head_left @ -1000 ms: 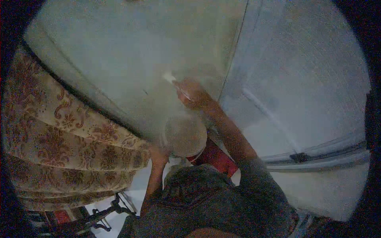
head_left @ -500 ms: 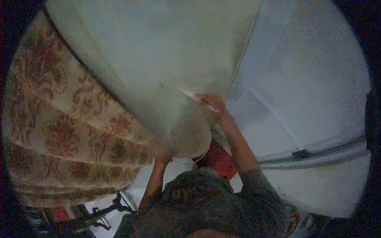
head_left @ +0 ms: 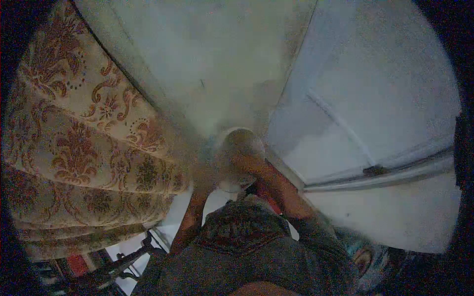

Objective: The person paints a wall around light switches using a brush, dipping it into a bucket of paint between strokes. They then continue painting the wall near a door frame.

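Observation:
Close to my chest, my right hand (head_left: 247, 162) is at a pale rounded object (head_left: 242, 135) with a light curved rim and a darker middle. Blur hides its fingers and whatever they hold. My left hand (head_left: 203, 178) is low at the left side of this object. Its fingers are too smeared to make out. In front of both hands rises a wide pale greenish panel (head_left: 222, 54) with a small dark mark on it.
To the left hangs a beige curtain (head_left: 76, 153) with a brown floral pattern. A bluish-white panel (head_left: 375, 84) fills the right, with a pale strip (head_left: 340, 126) ending at a dark fitting (head_left: 375, 170). Below my right forearm shows a red thing (head_left: 269, 197). Dark bars (head_left: 143, 254) stand lower left.
My right hand has come down and inward from the pale panel, where it held a slim white stick-like thing. That thing no longer shows clearly. My left hand stays low, slightly raised in view.

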A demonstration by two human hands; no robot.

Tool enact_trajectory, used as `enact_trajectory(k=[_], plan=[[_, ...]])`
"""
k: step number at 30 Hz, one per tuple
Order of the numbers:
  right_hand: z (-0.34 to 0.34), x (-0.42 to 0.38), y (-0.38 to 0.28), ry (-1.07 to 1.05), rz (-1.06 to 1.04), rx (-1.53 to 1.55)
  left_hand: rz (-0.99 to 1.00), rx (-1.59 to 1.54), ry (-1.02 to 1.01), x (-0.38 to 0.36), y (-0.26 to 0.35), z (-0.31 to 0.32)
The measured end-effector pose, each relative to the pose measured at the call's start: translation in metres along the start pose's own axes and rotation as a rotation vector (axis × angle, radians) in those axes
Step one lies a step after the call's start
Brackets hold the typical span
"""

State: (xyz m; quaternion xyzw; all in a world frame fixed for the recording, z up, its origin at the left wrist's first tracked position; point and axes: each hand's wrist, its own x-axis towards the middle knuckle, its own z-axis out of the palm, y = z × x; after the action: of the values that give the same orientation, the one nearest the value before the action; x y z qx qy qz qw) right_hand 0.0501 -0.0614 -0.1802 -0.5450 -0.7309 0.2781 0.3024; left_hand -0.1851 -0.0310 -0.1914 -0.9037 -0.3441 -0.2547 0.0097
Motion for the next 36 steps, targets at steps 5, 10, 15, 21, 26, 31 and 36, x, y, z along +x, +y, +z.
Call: enact_trajectory(k=[5, 10, 15, 21, 26, 31, 36], plan=[[-0.014, -0.01, -0.024, -0.034, 0.23, 0.141, -0.315, -0.33, -0.104, 0.011, 0.004, -0.009], [-0.063, -0.054, -0.103, 0.275, 0.292, 0.473, -0.088, -0.026, -0.156, -0.024, -0.028, 0.031], [-0.045, -0.082, -0.09, 0.382, 0.28, 0.365, -0.442, -0.177, -0.289, -0.02, -0.034, 0.025], [-0.054, -0.088, -0.062, 0.483, 0.317, 0.177, -0.551, 0.054, -0.345, 0.042, 0.026, -0.059], [-0.063, -0.076, -0.063, 0.635, 0.43, 0.544, -0.573, -0.447, -0.073, 0.023, -0.004, -0.01], [-0.113, -0.041, -0.076, 0.861, 0.187, 1.127, -0.959, -0.603, -0.326, 0.064, 0.036, -0.069], [-0.153, -0.002, -0.07, 0.881, -0.095, 0.993, -0.883, -1.008, -0.036, 0.027, 0.019, -0.021]])
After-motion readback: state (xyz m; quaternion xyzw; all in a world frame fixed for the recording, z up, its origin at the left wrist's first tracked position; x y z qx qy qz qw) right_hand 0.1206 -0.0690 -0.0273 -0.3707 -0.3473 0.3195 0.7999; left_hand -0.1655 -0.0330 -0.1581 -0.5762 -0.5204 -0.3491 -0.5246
